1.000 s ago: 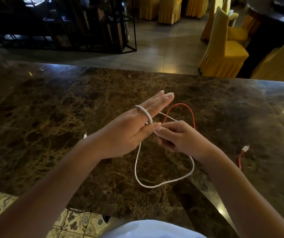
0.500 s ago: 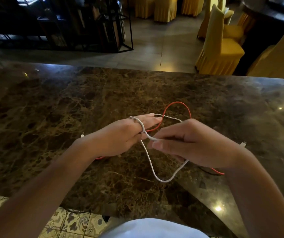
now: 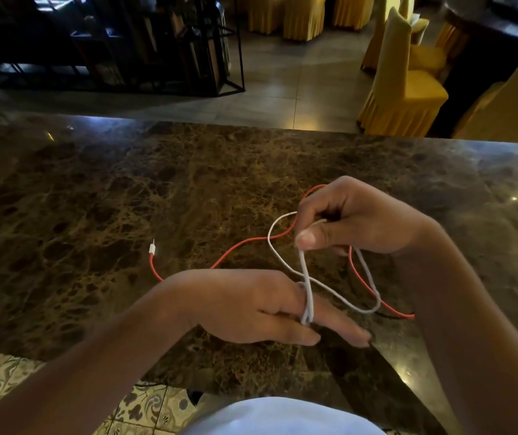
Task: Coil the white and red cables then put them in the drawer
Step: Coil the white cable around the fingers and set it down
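Two cables share the dark brown marble countertop [image 3: 126,199]. At the near centre the left hand [image 3: 251,306] lies palm down just above the stone with its fingers straight and held together, pointing right, and the white cable [image 3: 342,293] is wound in a few tight turns around those fingers near the middle knuckles. From that winding one strand rises to the right hand [image 3: 355,221], which is raised higher and further back; its thumb and curled fingers pinch the white cable, the thumbnail facing the camera. Beyond the pinch the white cable arcs out to the left in a loop, crosses back down over itself and hangs in a second, longer loop to the right of the left hand's fingertips, so the slack forms a rough figure of eight between the hands. The red cable [image 3: 235,246] lies loose on the countertop beneath them: its white plug [image 3: 152,248] rests to the left, well clear of both hands, and the cord curves behind the left wrist, runs up under the right hand and reappears as a red line below the right wrist, passing beneath the white loop. Yellow-covered chairs [image 3: 405,89] stand on the tiled floor past the counter's far edge, and a black metal rack [image 3: 157,45] stands at the upper left.
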Demonstrator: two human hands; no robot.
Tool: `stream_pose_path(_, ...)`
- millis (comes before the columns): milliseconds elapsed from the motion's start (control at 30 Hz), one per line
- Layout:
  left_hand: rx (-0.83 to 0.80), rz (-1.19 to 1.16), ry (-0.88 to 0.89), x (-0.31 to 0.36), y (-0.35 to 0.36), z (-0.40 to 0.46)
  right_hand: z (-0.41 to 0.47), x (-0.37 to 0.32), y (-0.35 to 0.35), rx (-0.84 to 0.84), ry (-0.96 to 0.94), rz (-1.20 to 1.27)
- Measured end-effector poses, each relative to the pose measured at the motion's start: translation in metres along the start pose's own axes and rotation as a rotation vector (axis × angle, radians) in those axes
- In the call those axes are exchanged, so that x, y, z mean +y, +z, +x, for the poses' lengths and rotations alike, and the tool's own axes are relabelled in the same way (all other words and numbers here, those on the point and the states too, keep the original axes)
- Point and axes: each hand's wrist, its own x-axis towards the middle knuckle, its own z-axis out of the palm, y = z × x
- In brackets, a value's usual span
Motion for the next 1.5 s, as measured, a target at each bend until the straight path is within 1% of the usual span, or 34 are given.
stream_pose_path(100, 0.086, -0.238, 0.079, 0.009, -0.018, -0.01, 0.008, 0.027, 0.009, -0.008, -0.021, 0.268)
stream_pose_path(167, 0.156, -0.243, 0.073, 0.011, -0.025, -0.015, 0.011, 0.042, 0.02, 0.004, -0.005, 0.43)
stream_pose_path(233, 0.207, -0.198, -0.007, 0.008, -0.028, -0.018, 0.013, 0.053, 0.031, 0.046, 0.004, 0.529)
stream_pose_path(300, 0.267, -0.283, 0.062, 0.009, -0.031, -0.02, 0.014, 0.06, 0.041, 0.098, 0.042, 0.57)
stream_pose_path(400, 0.21, -0.476, 0.189, 0.013, -0.037, -0.016, 0.017, 0.067, 0.054, 0.204, 0.134, 0.642)
stream_pose_path(467, 0.251, -0.537, 0.235, 0.009, -0.035, -0.01, 0.017, 0.067, 0.06, 0.256, 0.19, 0.673)
stream_pose_path(667, 0.375, -0.664, 0.249, -0.01, -0.028, -0.001, 0.011, 0.071, 0.068, 0.247, 0.214, 0.756)
stream_pose_path(800, 0.533, -0.826, 0.238, -0.021, -0.028, 0.005, 0.004, 0.073, 0.065, 0.289, 0.29, 0.684)
stream_pose_path(900, 0.614, -0.906, 0.237, -0.032, -0.033, 0.007, 0.001, 0.07, 0.066, 0.284, 0.353, 0.538)
stream_pose_path(933, 0.623, -0.956, 0.248, -0.035, -0.034, 0.008, 0.0, 0.068, 0.068, 0.281, 0.364, 0.487)
stream_pose_path(1067, 0.614, -1.278, 0.317, -0.044, -0.038, 0.01, -0.003, 0.059, 0.072, 0.281, 0.403, 0.263)
stream_pose_path(1133, 0.607, -1.376, 0.331, -0.049, -0.038, 0.012, -0.002, 0.055, 0.073, 0.304, 0.454, 0.141)
stream_pose_path(1167, 0.586, -1.386, 0.332, -0.051, -0.036, 0.014, -0.002, 0.053, 0.074, 0.31, 0.482, 0.059)
stream_pose_path(1200, 0.581, -1.348, 0.311, -0.055, -0.035, 0.015, -0.002, 0.048, 0.075, 0.301, 0.507, -0.039)
stream_pose_path(1267, 0.616, -1.132, 0.223, -0.061, -0.028, 0.018, -0.006, 0.033, 0.077, 0.251, 0.521, -0.235)
stream_pose_path(1333, 0.623, -0.874, 0.143, -0.065, -0.021, 0.02, -0.012, 0.013, 0.078, 0.219, 0.47, -0.328)
stream_pose_path(1367, 0.601, -0.814, 0.123, -0.065, -0.018, 0.021, -0.015, 0.003, 0.077, 0.23, 0.426, -0.358)
stream_pose_path(1433, 0.516, -0.845, 0.137, -0.063, -0.011, 0.023, -0.018, -0.012, 0.069, 0.298, 0.354, -0.415)
stream_pose_path(1500, 0.405, -1.035, 0.167, -0.057, -0.003, 0.023, -0.02, -0.019, 0.056, 0.343, 0.313, -0.412)
